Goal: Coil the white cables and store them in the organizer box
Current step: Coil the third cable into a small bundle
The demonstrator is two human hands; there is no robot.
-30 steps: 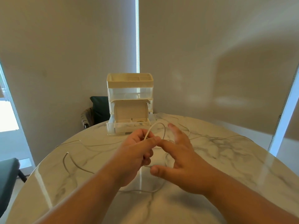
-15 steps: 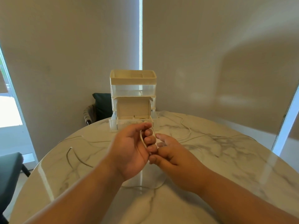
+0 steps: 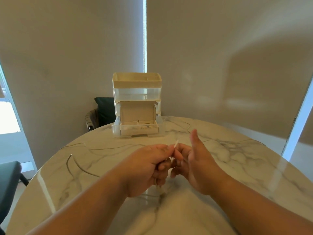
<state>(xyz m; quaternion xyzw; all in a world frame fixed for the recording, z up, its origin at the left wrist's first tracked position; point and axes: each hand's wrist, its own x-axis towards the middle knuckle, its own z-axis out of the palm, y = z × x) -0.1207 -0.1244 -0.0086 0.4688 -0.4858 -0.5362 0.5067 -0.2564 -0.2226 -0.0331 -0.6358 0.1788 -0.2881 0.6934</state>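
1. Head view: fingers [image 3: 161,167] of the left hand [image 3: 145,168] are curled tight round a thin white cable [image 3: 176,143], gripping its small coil; one short end pokes above the fist.
2. Right hand [image 3: 196,165] curls its fingers onto the same cable, thumb raised. A second ago it was spread open beside a wider loop.
3. Judgement: the loop is gathered into the fist, so coiling is well advanced and storage remains.
4. Cream and clear plastic organizer box [image 3: 137,106] stands well apart, bottom drawer open.
5. Round white marble table [image 3: 237,167] carries further loose white cables [image 3: 188,127].
6. Beige roller blinds [image 3: 220,48] and a dark chair [image 3: 8,180] surround it.
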